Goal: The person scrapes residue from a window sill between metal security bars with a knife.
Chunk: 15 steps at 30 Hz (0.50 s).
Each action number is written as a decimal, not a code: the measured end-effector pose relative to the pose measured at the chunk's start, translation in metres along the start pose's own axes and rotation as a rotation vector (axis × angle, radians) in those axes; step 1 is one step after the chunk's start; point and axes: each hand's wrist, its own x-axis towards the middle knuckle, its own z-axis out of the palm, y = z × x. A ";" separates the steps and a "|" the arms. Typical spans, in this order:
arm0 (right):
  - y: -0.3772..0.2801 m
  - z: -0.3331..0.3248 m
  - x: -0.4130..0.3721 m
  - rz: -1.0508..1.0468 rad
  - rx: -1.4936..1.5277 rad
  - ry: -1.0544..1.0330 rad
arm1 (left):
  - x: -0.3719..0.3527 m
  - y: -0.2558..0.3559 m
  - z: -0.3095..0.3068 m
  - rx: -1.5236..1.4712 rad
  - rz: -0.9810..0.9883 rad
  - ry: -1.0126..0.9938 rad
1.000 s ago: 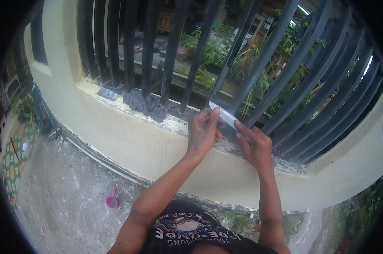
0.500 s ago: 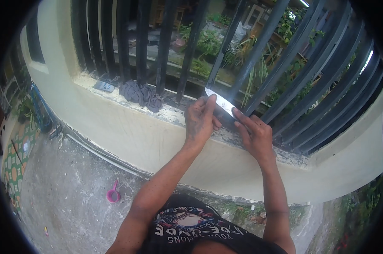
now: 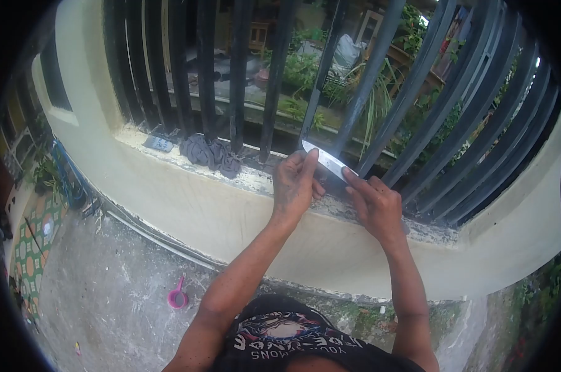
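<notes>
Between my two hands is a pale, flat folded sheet [image 3: 327,162] with small dark marks and a pointed left end. It looks like sandpaper, though I cannot be sure. My left hand [image 3: 296,180] pinches it near that end, thumb on top and fingers curled beneath. My right hand [image 3: 374,199] grips the other end, its index finger lying along the pale face. Both hands are just above the ledge [image 3: 262,178], in front of the dark metal bars [image 3: 355,99].
Left along the ledge lie a crumpled grey cloth [image 3: 209,155] and a small grey printed sheet [image 3: 159,144]. Below, a pink dipper [image 3: 178,299] rests on the concrete floor [image 3: 119,273]. Plants [image 3: 302,68] stand behind the bars.
The whole view has shifted slightly right and down. Both hands keep nearly the same grip on the pale sheet, and the cloth and dipper lie as before.
</notes>
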 end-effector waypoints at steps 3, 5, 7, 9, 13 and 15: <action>-0.005 -0.012 0.020 -0.011 -0.003 0.048 | 0.009 0.023 0.007 -0.028 0.070 -0.008; -0.001 -0.006 0.016 -0.008 0.025 0.029 | 0.005 0.021 0.006 -0.033 0.046 -0.003; -0.002 -0.002 0.003 -0.005 0.021 -0.013 | -0.003 0.013 0.001 -0.013 -0.010 -0.007; -0.002 0.000 0.004 -0.020 -0.027 -0.007 | 0.000 0.011 0.001 0.003 -0.025 -0.002; -0.003 -0.012 0.018 -0.015 -0.041 0.019 | 0.007 0.019 0.006 -0.053 0.080 -0.015; -0.004 -0.010 0.013 -0.040 -0.053 -0.017 | 0.000 0.016 0.003 -0.027 0.001 0.006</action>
